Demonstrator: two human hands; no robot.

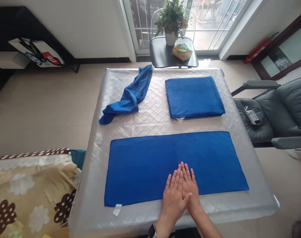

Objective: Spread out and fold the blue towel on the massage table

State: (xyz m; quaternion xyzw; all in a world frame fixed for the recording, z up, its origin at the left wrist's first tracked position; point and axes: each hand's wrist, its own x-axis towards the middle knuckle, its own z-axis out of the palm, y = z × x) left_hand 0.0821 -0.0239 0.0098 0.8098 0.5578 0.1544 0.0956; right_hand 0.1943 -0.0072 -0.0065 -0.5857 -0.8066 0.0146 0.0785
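Note:
A blue towel [140, 165] lies spread flat along the near side of the table, a white tag [117, 210] sticking out at its near left corner. My left hand [173, 195] rests flat on its near middle, fingers stretched out. Beside it and partly under it, my right hand [190, 186] also lies flat on the cloth, its fingers straight. Neither hand grips anything. Farther back on the right sits a folded blue towel stack [195, 97]. A crumpled blue towel [130, 96] trails across the back left of the table.
The table [93, 185] has a silvery quilted cover. Behind it stands a black chair [160, 53] with a potted plant [170, 38] and a yellow packet [182, 52]. A grey armchair [289, 109] is at the right; a flower-patterned cloth [38, 188] lies at the left.

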